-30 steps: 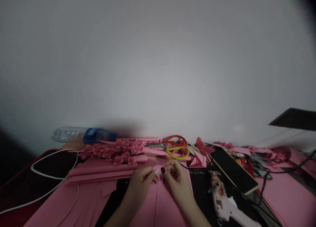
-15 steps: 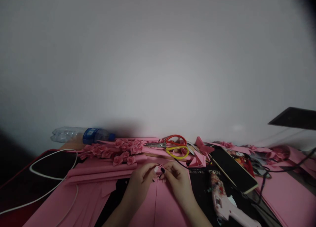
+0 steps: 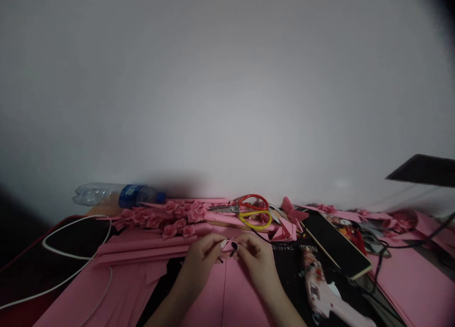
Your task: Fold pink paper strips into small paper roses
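Observation:
Between my two hands is a small folded piece of pink paper (image 3: pixel 228 246), partly covered by the fingertips. My left hand (image 3: pixel 205 254) pinches its left side with thumb and fingers. On the other side my right hand (image 3: pixel 255 252) grips it the same way, dark thumbnail facing up. Both hands hover over a large pink sheet (image 3: pixel 224 298) with a line down its middle. Just beyond them lie scissors (image 3: pixel 255 213) with one red and one yellow handle, and a heap of pink paper roses (image 3: pixel 181 215).
A clear plastic bottle (image 3: pixel 106 194) lies at the back left, near a white cable (image 3: pixel 74 258). To the right are a phone (image 3: pixel 337 244), a pink glue gun (image 3: pixel 325 298) and dark cables. Stacked pink paper (image 3: pixel 415 279) sits far right; more sheets (image 3: pixel 106 289) lie left.
My fingers have shifted slightly on the folded pink paper, which now shows a flatter face between the thumbs. Everything else stays in place.

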### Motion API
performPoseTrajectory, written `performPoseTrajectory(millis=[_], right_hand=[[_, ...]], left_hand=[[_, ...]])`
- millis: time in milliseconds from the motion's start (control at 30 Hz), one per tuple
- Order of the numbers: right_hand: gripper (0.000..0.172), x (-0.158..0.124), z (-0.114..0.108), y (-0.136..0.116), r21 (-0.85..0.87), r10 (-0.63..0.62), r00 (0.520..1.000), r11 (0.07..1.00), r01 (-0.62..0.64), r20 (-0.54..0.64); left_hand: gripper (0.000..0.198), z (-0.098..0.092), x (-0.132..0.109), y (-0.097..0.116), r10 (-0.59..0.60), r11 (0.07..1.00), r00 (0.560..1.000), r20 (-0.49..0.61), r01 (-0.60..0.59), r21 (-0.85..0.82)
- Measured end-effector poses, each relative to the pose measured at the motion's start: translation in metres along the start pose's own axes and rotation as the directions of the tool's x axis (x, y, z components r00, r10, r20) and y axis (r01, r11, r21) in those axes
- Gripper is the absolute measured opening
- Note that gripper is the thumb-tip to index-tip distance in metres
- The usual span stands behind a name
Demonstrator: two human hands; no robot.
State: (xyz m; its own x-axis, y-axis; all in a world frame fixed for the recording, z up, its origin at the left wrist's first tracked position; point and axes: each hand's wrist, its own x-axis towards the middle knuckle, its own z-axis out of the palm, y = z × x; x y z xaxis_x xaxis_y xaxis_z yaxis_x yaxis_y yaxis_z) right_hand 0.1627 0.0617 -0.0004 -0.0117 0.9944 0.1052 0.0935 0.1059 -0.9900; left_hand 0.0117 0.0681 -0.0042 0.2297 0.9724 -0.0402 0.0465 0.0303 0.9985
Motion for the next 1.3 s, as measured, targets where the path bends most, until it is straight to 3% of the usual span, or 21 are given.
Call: performPoseTrajectory(millis=[167, 467, 567, 667, 1100, 1200, 1300], right_hand=[[0.006, 0.0, 0.001, -0.003, -0.004, 0.0, 1.0, 1.0, 0.0, -0.007], [0.014, -0.001, -0.001, -0.003, 0.011, 0.043, 0.997, 0.999, -0.044, 0.062], [0.021, -0.001, -0.001, -0.002, 0.02, 0.032, 0.996, 0.999, -0.034, 0.087], [0.015, -0.001, 0.0, -0.002, 0.065, 0.049, 0.992, 0.996, -0.057, 0.114], [0.014, 0.0, -0.002, -0.002, 0.006, 0.062, 0.995, 0.998, -0.063, 0.078], [0.013, -0.001, -0.002, 0.001, -0.006, 0.052, 0.995, 0.999, -0.052, 0.088], [0.013, -0.002, -0.002, 0.0, -0.031, 0.054, 0.994, 0.998, -0.052, 0.09]], left_hand=[[0.016, 0.004, -0.004, 0.001, 0.005, 1.0, 1.0, -0.011, -0.005, 0.025], [0.024, 0.007, -0.006, 0.004, -0.007, 1.0, 0.999, -0.046, 0.008, 0.004], [0.02, 0.007, -0.005, -0.001, 0.024, 0.999, 1.0, -0.019, -0.025, -0.043], [0.013, 0.007, -0.003, -0.003, 0.052, 0.997, 0.998, -0.024, -0.053, -0.058], [0.013, 0.007, -0.004, -0.004, 0.021, 1.0, 0.992, -0.125, -0.021, 0.008], [0.02, 0.005, -0.003, -0.003, 0.023, 0.997, 0.993, -0.115, -0.015, 0.072], [0.013, 0.003, -0.002, -0.001, 0.054, 0.991, 0.995, -0.089, -0.043, 0.125]])
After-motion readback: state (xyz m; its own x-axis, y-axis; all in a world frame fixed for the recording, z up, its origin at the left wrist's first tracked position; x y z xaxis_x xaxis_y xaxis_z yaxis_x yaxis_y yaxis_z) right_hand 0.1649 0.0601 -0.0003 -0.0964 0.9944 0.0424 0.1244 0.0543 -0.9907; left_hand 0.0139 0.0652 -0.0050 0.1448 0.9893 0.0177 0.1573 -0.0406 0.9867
